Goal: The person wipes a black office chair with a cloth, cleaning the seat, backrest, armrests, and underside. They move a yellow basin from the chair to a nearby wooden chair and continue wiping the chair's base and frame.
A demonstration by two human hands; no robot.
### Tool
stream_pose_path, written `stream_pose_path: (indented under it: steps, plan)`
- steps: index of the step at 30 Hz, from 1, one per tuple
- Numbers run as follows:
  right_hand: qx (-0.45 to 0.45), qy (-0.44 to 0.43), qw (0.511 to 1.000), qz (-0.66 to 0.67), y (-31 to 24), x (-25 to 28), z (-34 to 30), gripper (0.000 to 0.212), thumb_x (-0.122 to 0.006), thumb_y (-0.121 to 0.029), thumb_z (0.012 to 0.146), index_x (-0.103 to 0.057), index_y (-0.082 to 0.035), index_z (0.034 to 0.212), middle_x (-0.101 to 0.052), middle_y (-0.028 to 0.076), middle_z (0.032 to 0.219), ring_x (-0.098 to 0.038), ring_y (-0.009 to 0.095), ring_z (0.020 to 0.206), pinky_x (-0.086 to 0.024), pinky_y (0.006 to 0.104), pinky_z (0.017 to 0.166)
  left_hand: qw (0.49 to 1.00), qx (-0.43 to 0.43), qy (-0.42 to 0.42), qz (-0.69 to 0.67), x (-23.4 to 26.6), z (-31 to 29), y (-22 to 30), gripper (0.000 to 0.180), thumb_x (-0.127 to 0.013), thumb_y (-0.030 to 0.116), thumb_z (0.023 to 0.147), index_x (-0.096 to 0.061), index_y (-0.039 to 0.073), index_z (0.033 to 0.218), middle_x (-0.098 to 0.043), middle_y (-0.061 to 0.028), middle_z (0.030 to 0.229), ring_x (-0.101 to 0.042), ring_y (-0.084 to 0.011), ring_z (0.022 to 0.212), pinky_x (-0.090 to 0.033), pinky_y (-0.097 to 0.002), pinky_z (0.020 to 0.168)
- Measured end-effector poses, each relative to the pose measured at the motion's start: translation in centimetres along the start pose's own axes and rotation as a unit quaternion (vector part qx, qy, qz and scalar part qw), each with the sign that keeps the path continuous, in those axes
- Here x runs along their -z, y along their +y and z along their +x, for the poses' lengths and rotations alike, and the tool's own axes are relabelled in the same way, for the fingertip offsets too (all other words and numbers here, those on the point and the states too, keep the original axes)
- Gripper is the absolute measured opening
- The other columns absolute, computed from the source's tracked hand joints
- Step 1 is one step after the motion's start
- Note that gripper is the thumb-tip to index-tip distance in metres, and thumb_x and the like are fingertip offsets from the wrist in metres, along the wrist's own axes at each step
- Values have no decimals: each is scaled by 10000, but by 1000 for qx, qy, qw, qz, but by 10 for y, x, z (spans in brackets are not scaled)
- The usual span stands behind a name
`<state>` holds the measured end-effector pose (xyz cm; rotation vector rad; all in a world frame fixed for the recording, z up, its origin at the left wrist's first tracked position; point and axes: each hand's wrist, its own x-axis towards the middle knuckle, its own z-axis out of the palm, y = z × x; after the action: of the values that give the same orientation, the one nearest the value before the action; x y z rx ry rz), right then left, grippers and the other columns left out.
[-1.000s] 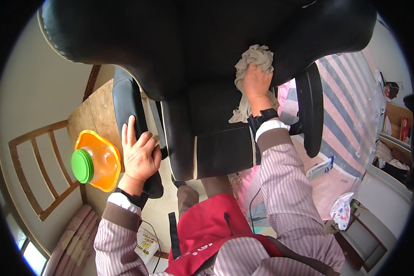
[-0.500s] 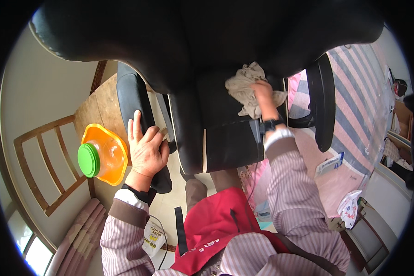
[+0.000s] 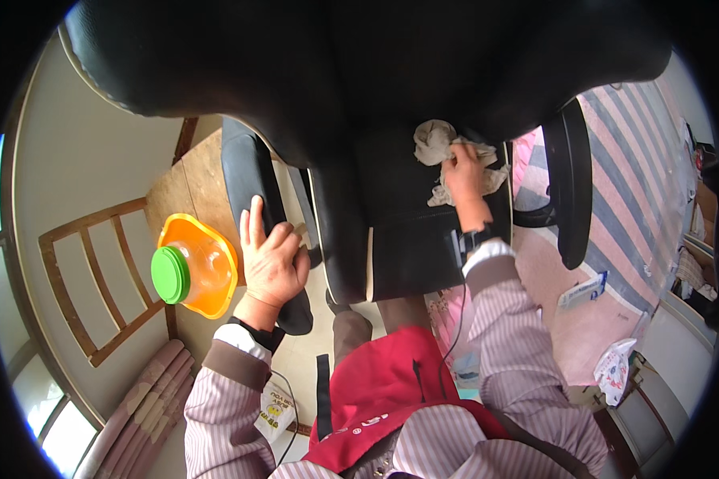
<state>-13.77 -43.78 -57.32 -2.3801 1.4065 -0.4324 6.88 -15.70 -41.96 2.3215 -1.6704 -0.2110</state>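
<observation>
A large black padded chair [image 3: 411, 259] stands before me, its backrest filling the top of the view. My right hand [image 3: 465, 180] presses a crumpled greyish-white cloth [image 3: 436, 144] onto the seat, near its right side where it meets the backrest. The cloth bunches around my fingers. On the left, my left hand [image 3: 272, 263] rests on the chair's black armrest [image 3: 252, 172], palm down, with nothing in it and its fingers stretched out or slightly bent. The right armrest [image 3: 574, 191] is untouched.
Left of the chair, an orange basin [image 3: 225, 267] and a clear jar with a green lid [image 3: 170, 275] rest on a wooden surface [image 3: 192, 180]. A wooden chair frame [image 3: 96, 279] is beyond. A striped bedspread [image 3: 627, 184] lies right, with a plastic bag [image 3: 613, 371] nearby.
My right hand has shifted slightly right on the seat, and the cloth is more bunched up. The whole view has moved a little; my left hand stays on the armrest.
</observation>
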Motion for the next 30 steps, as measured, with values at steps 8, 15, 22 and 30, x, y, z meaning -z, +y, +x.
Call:
stream_pose_path:
  steps: [8, 15, 22, 30]
  plan:
    - [183, 146, 792, 563, -201, 92, 45, 368, -578, 53, 743, -526, 11, 1105, -520, 143, 1107, -548, 250, 952, -460, 343, 842, 1000, 7, -14, -3, -1, -2, 0, 157, -618, 119, 696, -662, 77, 841, -600, -51, 1006, -282, -456, 1341, -181, -612, 1094]
    - [211, 254, 832, 445, -268, 7, 52, 503, -588, -101, 811, -442, -13, 1284, -451, 256, 1278, -454, 410, 1171, -361, 474, 1026, 1000, -2, -6, 0, -2, -1, -1, 295, -572, 127, 672, -678, 81, 943, -570, -68, 981, -288, -460, 1330, -181, -590, 1102]
    - [125, -45, 985, -115, -157, -117, -43, 488, -460, -292, 912, -459, -17, 1315, -500, 197, 1288, -452, 354, 1207, -325, 498, 1033, 1000, 5, -6, -8, -2, -5, 1, 166, -608, 131, 696, -650, 76, 847, -591, -57, 1012, -267, -455, 1348, -167, -594, 1105]
    - [21, 32, 746, 665, -206, 37, -3, 332, -571, 15, 885, -489, 0, 1206, -582, 72, 1151, -558, 162, 1072, -438, 304, 964, 1000, 14, -3, -23, -4, -7, -3, 169, -600, 115, 698, -661, 108, 856, -571, -50, 964, -291, -436, 1340, -167, -577, 1111]
